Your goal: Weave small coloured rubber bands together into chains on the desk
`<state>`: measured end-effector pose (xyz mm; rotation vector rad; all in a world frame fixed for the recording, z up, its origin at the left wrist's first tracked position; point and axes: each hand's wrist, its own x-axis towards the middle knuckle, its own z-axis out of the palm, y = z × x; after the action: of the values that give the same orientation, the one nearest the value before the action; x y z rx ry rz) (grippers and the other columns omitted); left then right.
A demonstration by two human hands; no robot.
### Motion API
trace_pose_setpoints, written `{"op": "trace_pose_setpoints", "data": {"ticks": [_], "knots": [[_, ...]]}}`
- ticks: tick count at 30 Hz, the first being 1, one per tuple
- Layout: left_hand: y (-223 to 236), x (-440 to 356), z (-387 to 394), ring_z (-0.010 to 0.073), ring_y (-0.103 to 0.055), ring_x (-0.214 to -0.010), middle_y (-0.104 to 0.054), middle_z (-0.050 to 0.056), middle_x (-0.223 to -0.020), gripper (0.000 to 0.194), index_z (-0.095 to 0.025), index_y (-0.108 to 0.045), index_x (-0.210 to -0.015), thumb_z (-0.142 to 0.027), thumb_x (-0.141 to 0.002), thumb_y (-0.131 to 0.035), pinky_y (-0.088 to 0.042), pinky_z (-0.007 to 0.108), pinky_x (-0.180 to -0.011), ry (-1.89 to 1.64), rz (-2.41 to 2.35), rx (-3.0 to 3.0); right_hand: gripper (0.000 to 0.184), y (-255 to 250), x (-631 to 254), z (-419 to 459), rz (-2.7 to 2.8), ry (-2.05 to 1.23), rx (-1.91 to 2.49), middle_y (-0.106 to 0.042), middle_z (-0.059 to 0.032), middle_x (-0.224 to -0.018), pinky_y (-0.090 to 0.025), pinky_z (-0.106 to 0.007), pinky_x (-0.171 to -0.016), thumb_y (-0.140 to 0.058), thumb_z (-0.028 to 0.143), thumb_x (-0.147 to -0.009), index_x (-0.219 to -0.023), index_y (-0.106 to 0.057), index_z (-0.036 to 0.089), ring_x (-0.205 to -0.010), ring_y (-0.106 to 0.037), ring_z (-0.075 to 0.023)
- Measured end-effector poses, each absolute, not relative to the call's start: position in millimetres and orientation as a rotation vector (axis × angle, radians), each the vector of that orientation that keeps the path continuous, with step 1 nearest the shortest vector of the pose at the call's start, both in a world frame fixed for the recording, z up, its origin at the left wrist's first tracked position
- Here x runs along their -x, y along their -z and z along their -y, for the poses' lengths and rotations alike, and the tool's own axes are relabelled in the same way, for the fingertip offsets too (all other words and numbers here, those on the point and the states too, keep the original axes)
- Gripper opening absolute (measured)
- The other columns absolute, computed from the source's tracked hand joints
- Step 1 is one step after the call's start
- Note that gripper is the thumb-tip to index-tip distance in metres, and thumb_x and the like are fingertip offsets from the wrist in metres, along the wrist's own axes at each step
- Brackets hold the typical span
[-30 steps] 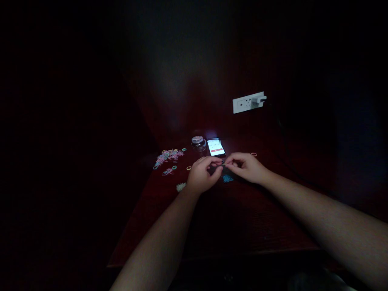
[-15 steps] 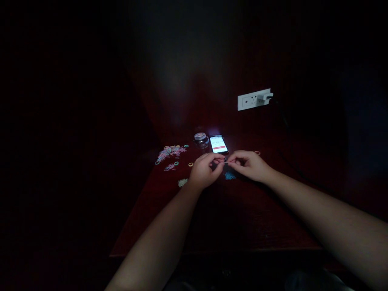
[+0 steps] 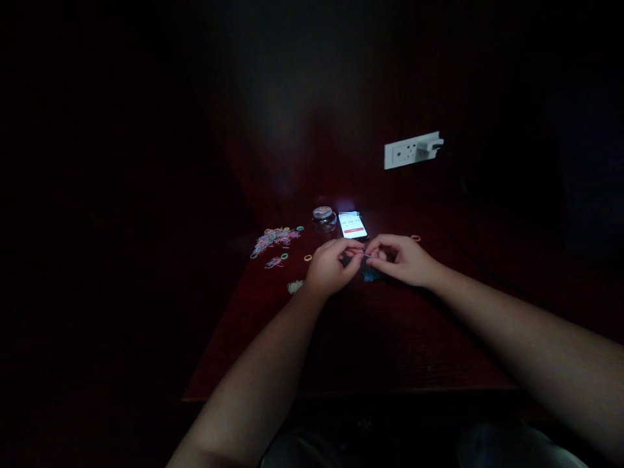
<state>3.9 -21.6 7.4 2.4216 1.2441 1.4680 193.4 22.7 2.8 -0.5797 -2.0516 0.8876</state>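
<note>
Thin band (image 3: 367,255), held pinched between both hands (image 3: 330,268) (image 3: 403,261), blue bands (image 3: 371,276) close by, lit phone (image 3: 353,223) just beyond

A thin, pale strand (image 3: 367,255), too small to make out fully, spans the fingertips of the left hand (image 3: 332,265) and right hand (image 3: 402,260) above a dark red table (image 3: 390,351), closer to its far edge. Blue bands (image 3: 371,276) lie below, partly hidden; cream bands (image 3: 295,286) bunch farther left; a mixed pastel pile (image 3: 275,239) sits by the left edge.
</note>
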Motion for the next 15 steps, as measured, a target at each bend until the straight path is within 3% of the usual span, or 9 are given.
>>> {"op": "trace_pose_setpoints", "data": {"ticks": [15], "knots": [[-7.9, -3.0, 22.5, 0.0118, -0.064, -0.073, -0.07, 0.003, -0.084, 0.014, -0.018, -0.066, -0.093, -0.018, -0.079, -0.063, -0.052, 0.025, -0.067, -1.475, -1.254, -2.404, 0.014, -5.2, -193.5, -22.9, 2.057, -0.832, 0.633, -0.049, 0.0015, -0.06, -0.035, -0.022, -0.05, -0.061, 0.028, -0.078, -0.08, -0.061, 0.014, -0.053, -0.043, -0.0094]]}}
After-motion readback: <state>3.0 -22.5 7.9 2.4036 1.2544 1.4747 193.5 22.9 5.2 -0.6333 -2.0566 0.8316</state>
